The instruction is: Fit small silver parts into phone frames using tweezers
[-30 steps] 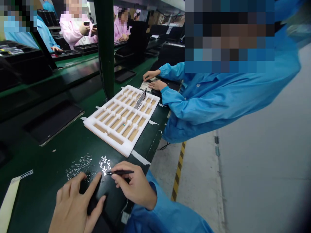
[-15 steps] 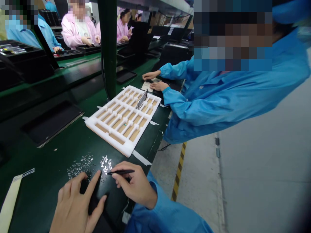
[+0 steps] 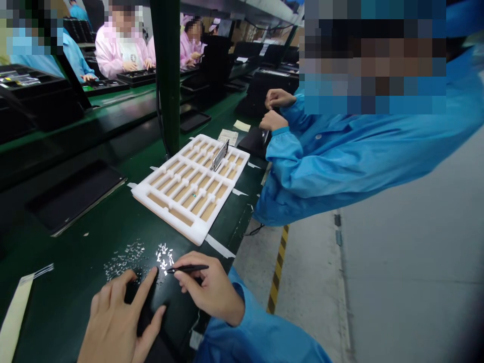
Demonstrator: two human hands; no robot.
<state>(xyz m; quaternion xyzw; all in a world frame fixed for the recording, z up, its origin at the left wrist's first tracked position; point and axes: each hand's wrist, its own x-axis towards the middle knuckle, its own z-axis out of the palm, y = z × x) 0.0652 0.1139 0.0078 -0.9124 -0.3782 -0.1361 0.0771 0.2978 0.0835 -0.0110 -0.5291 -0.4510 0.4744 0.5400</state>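
My right hand [image 3: 214, 285] grips slim black tweezers [image 3: 194, 267], whose tip points left at the table, at the lower edge of a small cluster of shiny metal pieces [image 3: 163, 253]. My left hand [image 3: 115, 317] rests on the dark green table with its fingers spread and holds nothing; its index fingertip is just left of the tweezers' tip. Beyond the left fingers lies a wider scatter of tiny metal pieces [image 3: 126, 256], partly hidden by the hand. The pieces are too small for me to name.
A white foam tray [image 3: 198, 237] with slots, one flat metal-framed part [image 3: 220, 156] standing in it, sits ahead. Black trays [image 3: 75, 196] lie left, a pale yellow strip [image 3: 17, 312] nearer. At right a co-worker's blue sleeve [image 3: 321, 166] reaches over the table; a green post [image 3: 170, 75] rises behind.
The co-worker's hands have moved right and back, away from the paper slips beside the foam tray. My own hands have hardly moved; a small piece by the tweezers' tip looks slightly shifted.
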